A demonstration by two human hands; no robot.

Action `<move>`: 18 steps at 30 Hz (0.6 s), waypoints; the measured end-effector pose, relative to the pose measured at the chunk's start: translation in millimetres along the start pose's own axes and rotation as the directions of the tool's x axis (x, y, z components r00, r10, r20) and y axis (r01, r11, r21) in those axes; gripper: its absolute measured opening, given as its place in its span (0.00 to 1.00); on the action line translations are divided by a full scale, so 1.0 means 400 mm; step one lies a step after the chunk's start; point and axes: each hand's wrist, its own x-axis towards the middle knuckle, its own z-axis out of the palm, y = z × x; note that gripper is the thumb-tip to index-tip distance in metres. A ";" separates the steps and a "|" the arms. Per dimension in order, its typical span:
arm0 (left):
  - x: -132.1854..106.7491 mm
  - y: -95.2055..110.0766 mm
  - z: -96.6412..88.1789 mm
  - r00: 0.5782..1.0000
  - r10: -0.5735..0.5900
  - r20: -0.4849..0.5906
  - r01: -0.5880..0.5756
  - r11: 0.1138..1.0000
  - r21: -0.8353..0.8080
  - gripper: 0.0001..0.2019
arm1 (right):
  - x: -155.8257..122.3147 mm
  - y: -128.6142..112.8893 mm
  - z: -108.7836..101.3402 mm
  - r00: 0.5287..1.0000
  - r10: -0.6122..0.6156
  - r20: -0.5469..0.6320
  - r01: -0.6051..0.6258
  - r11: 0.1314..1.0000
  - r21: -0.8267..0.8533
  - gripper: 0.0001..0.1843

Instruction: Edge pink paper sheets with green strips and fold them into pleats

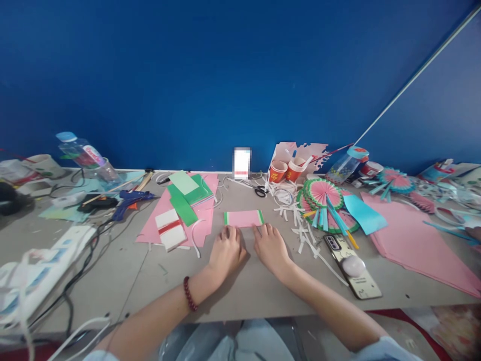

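A small pink paper strip (243, 219) with green and white bands at both short ends lies flat on the table in front of me. My left hand (227, 249), a dark red bead bracelet on its wrist, has its fingers curled at the strip's near left edge. At the near right corner, my right hand (272, 247) holds the edge with bent fingers. Both thumbs are mostly hidden under the hands. To the left, green paper pieces (184, 208) and a white pad with a red band (170, 229) rest on pink sheets (150, 229).
Watermelon-pattern paper fans (323, 194), white paper scraps (301, 235) and a phone (355, 271) are on the right. Black scissors (260, 191) and red paper cups (278, 171) stand farther back. A blue glue gun (130, 201), cables and a white power strip (48, 271) occupy the left.
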 end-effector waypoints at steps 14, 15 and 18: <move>0.020 -0.022 0.020 0.989 0.140 -0.049 -0.146 0.979 -0.145 0.11 | 0.008 0.017 0.001 0.998 -0.047 -0.036 0.051 0.991 0.123 0.21; 0.020 -0.022 0.020 0.990 0.134 -0.040 -0.138 0.979 -0.148 0.11 | 0.007 0.013 0.001 0.999 -0.042 -0.027 0.045 0.992 0.119 0.22; 0.019 -0.021 0.020 0.991 0.127 -0.045 -0.133 0.978 -0.159 0.17 | 0.003 -0.002 0.003 1.000 -0.015 -0.026 0.018 0.995 0.102 0.24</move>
